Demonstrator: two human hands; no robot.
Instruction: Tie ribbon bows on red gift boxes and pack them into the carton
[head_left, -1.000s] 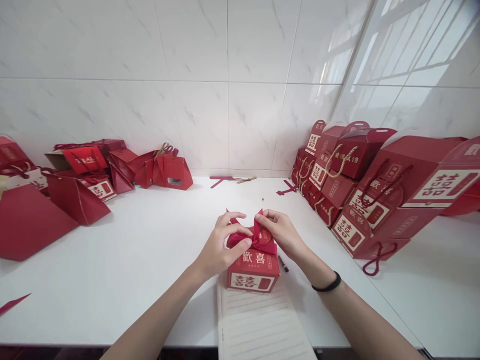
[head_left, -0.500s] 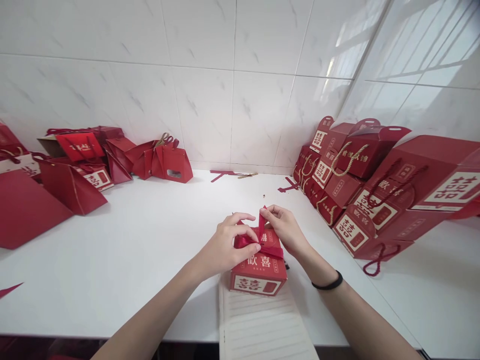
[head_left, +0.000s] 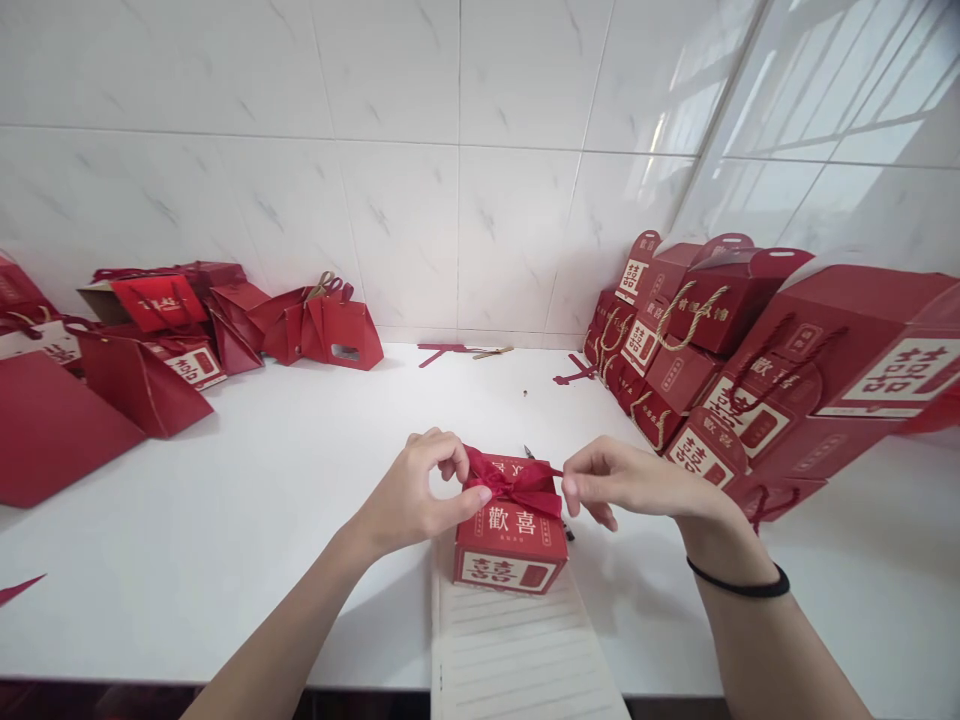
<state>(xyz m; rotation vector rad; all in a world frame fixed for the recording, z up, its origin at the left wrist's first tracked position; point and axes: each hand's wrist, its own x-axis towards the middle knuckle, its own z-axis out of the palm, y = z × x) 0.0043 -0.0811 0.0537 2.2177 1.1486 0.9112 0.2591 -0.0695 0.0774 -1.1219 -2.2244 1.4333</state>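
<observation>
A red gift box (head_left: 510, 535) with white and gold lettering rests on the upper part of a lined notebook (head_left: 525, 645). Across its top lies a dark red ribbon (head_left: 517, 484) tied in a bow. On the box's left, my left hand (head_left: 420, 495) is closed on the ribbon, its thumb at the bow and its fingers at the left loop. My right hand (head_left: 626, 482) pinches a ribbon end at the box's right side, with a black band round the wrist. Part of a pen (head_left: 529, 452) shows behind the box.
Red bags and boxes (head_left: 341, 325) stand at the back left. Stacked red boxes with rope handles (head_left: 757, 400) fill the right side. Ribbon scraps (head_left: 574, 370) lie near the tiled wall, and a red pointed piece (head_left: 19, 588) lies at the left edge.
My right hand has moved right and down from above the box, drawing the ribbon end sideways. My left hand has shifted left, and the ribbon now forms a bow.
</observation>
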